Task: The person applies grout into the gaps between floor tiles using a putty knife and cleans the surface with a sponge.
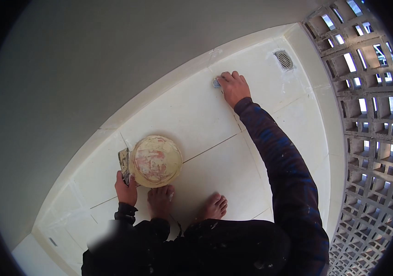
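1. Around you: white tiled floor, grey wall on your left, pierced block screen on your right, square floor drain in the far corner, just beyond your right hand
2. In the way: your bare feet are planted on the tiles just below the bowl, and your right sleeve crosses the tile joints
3. Your right hand is stretched far out, fingers curled onto a small grey-blue pad pressed on the tile near the skirting; the pad is mostly covered, so you can't read its shape or long axis
4. Your left hand is closed round a flat trowel, blade pointing up and away from you, long axis roughly along the wall
5. The trowel touches the left side of a round yellow bowl smeared with paste, mouth facing up
6. Hard to see: the trowel handle inside your fist; your lap is dark
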`<action>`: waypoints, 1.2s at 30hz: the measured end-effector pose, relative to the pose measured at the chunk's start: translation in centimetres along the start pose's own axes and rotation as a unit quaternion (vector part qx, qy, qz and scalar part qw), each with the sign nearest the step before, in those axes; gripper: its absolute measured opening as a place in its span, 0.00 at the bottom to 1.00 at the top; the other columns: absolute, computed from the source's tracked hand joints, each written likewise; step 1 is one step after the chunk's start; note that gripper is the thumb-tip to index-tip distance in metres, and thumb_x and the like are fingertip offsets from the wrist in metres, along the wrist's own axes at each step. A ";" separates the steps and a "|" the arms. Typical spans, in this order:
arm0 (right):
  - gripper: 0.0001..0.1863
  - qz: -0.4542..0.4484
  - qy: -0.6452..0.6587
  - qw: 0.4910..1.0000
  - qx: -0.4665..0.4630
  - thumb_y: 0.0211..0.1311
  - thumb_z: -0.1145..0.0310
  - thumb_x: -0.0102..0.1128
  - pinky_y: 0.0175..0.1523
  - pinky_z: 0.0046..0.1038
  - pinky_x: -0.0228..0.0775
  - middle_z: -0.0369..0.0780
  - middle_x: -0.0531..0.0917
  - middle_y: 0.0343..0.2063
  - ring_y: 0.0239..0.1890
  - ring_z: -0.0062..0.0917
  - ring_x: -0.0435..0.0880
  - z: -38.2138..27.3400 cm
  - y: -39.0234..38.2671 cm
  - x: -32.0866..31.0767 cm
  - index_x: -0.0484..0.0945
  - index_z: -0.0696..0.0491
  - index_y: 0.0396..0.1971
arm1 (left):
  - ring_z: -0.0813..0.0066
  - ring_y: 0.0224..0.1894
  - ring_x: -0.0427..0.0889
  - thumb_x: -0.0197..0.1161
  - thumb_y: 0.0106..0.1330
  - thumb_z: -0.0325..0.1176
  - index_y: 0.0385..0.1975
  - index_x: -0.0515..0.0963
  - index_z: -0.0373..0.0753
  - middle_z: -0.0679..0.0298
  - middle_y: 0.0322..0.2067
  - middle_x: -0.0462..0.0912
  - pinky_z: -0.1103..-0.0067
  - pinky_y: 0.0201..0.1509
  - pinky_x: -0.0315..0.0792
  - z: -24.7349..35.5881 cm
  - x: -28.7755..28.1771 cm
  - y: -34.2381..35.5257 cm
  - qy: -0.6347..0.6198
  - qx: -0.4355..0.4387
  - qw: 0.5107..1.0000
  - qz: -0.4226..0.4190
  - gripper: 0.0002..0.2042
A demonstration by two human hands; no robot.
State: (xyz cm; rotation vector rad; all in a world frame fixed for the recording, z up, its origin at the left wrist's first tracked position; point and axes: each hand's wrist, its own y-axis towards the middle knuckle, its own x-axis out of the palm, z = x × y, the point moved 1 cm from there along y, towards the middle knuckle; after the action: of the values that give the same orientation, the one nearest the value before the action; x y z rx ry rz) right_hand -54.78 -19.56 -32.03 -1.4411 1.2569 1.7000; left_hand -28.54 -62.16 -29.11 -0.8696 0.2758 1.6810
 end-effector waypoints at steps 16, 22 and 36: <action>0.14 -0.309 0.112 0.939 0.099 0.51 0.79 0.55 0.49 0.37 0.71 0.40 0.81 0.37 0.44 0.37 0.78 -2.7 -12.8 -9.1 0.85 0.49 0.35 | 0.72 0.25 0.80 0.59 0.68 0.25 0.38 0.69 0.31 0.56 0.25 0.80 0.75 0.30 0.74 1.2 -1.0 0.0 -0.009 0.019 1.000 0.009 0.07; 0.17 0.011 0.082 0.997 -0.007 0.54 0.78 0.55 0.46 0.34 0.71 0.35 0.81 0.38 0.43 0.33 0.76 0.4 2.0 -3.4 0.84 0.48 0.42 | 0.61 0.31 0.81 0.60 0.67 0.26 0.38 0.69 0.29 0.50 0.29 0.80 0.70 0.37 0.74 0.6 -0.6 0.0 -0.016 0.028 0.999 0.027 0.08; 0.20 -0.233 -0.083 0.969 -0.019 0.58 0.70 0.53 0.47 0.31 0.67 0.38 0.75 0.45 0.46 0.29 0.73 -4.9 -18.2 -6.6 0.77 0.61 0.50 | 0.59 0.30 0.80 0.60 0.67 0.28 0.40 0.70 0.30 0.50 0.29 0.81 0.69 0.38 0.73 0.4 -0.8 -0.1 -0.027 -0.001 0.999 0.044 0.09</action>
State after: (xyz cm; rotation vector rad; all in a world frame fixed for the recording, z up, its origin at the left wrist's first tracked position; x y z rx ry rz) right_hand -35.17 -15.97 -30.81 -1.4434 0.7252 1.4881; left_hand -28.56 -62.49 -28.33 -0.8212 0.2788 1.7840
